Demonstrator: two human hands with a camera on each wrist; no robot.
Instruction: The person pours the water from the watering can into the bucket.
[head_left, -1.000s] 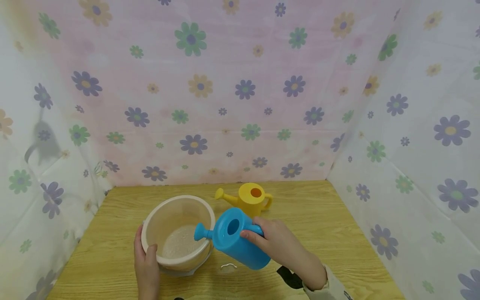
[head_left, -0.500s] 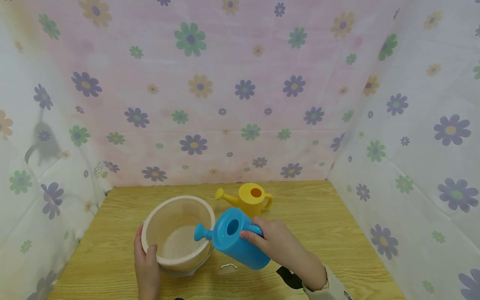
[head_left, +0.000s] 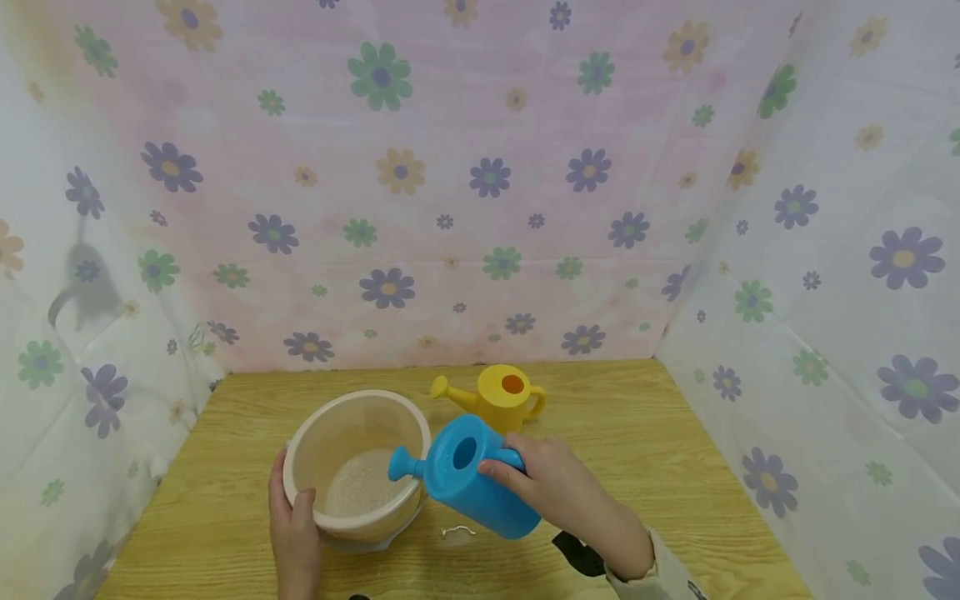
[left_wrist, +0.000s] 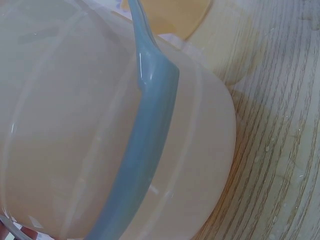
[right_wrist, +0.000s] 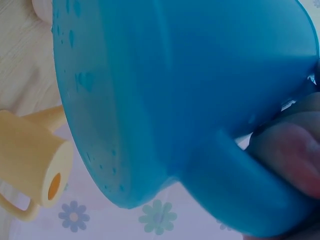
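A beige bucket (head_left: pixel 352 523) stands on the table at the left. My left hand (head_left: pixel 294 533) grips its rim, thumb over the edge and fingers along the outside. In the left wrist view, a blue-grey handle (left_wrist: pixel 145 130) hangs across the bucket's wall (left_wrist: pixel 60 125). My right hand (head_left: pixel 558 483) holds a blue watering can (head_left: pixel 487 496) by its handle, tilted left so that its sprinkler head lies over the bucket's right rim. Inside the bucket, the bottom looks rippled and speckled. The right wrist view shows droplets on the blue can (right_wrist: pixel 165 90); part of the hand's grip is hidden there.
A yellow watering can (head_left: pixel 498 408) stands behind the blue one, its spout to the left. Wet spots mark the wooden table (left_wrist: pixel 280 165) beside the bucket. Flower-print sheets (head_left: pixel 480 167) enclose the table at the back and both sides. A dark leaf-shaped piece (head_left: pixel 579 556) shows below the right wrist.
Both hands, the bucket and the blue watering can keep nearly the same places. The speckled surface in the bucket looks slightly different; the view has shifted very slightly.
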